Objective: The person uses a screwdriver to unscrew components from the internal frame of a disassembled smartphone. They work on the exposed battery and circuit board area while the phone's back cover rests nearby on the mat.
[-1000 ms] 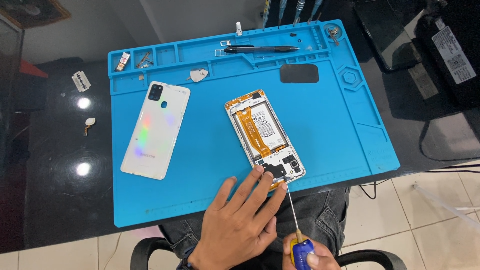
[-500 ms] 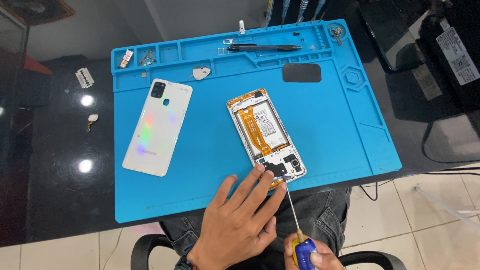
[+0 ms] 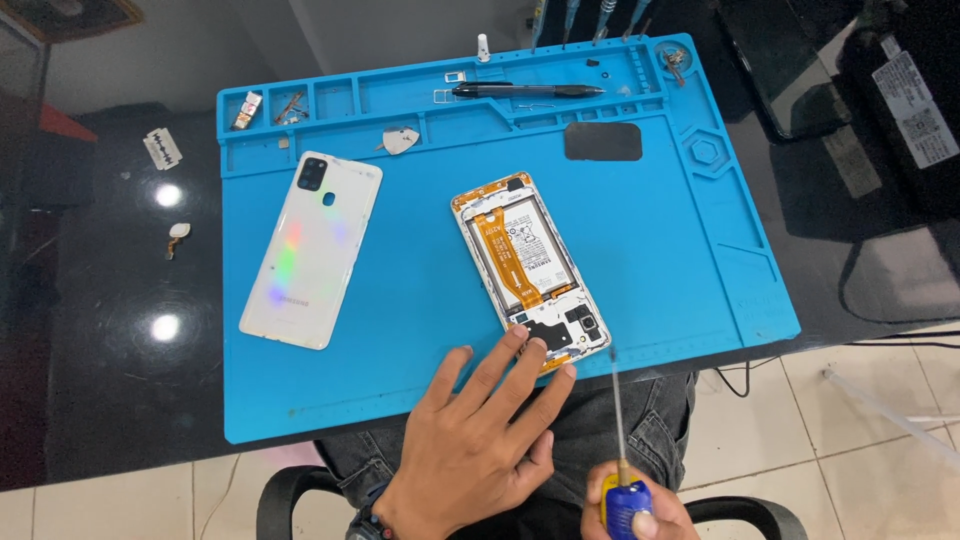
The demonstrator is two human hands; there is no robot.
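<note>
Head view: flat, open left hand (image 3: pixel 470 445) pins the opened phone's (image 3: pixel 530 268) near end; right hand (image 3: pixel 632 505) grips a screwdriver (image 3: pixel 620 440), tip just beside it.

free room: wide bare strip of blue mat (image 3: pixel 420 290) between white back cover (image 3: pixel 312 250) and opened phone (image 3: pixel 530 270), I'd slip through there | right of phone: open too | blocked: top trays, pen (image 3: pixel 525 91) lying across | near edge: my left hand (image 3: pixel 470 450) on the phone's bottom end
</note>
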